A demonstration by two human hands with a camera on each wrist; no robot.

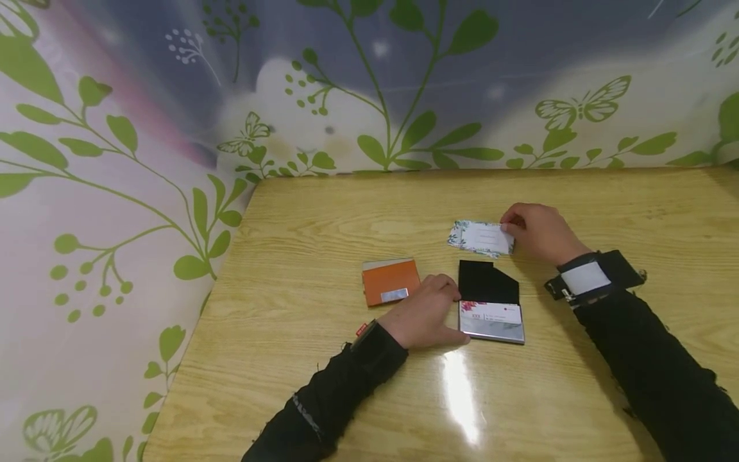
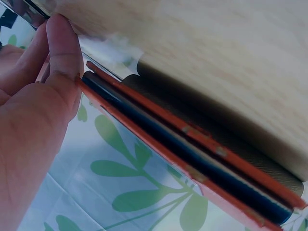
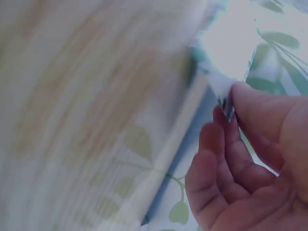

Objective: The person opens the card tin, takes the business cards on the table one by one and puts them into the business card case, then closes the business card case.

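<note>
A black business card case (image 1: 489, 281) lies open on the table, its flap folded away from me. In its silver tray sits a white card with red flowers (image 1: 491, 312). My left hand (image 1: 426, 312) holds the case by its left side, thumb at the near corner and fingers by the hinge. Beyond the case, my right hand (image 1: 543, 230) pinches the right end of white cards with a leafy border (image 1: 482, 237) between thumb and fingers. In the right wrist view, glare washes out the face of the pinched card (image 3: 228, 45).
An orange card case (image 1: 389, 282) with a silver plate lies left of my left hand; its layered edge shows close up in the left wrist view. The wooden table (image 1: 312, 218) meets a leaf-patterned wall (image 1: 346, 122) at the back and left.
</note>
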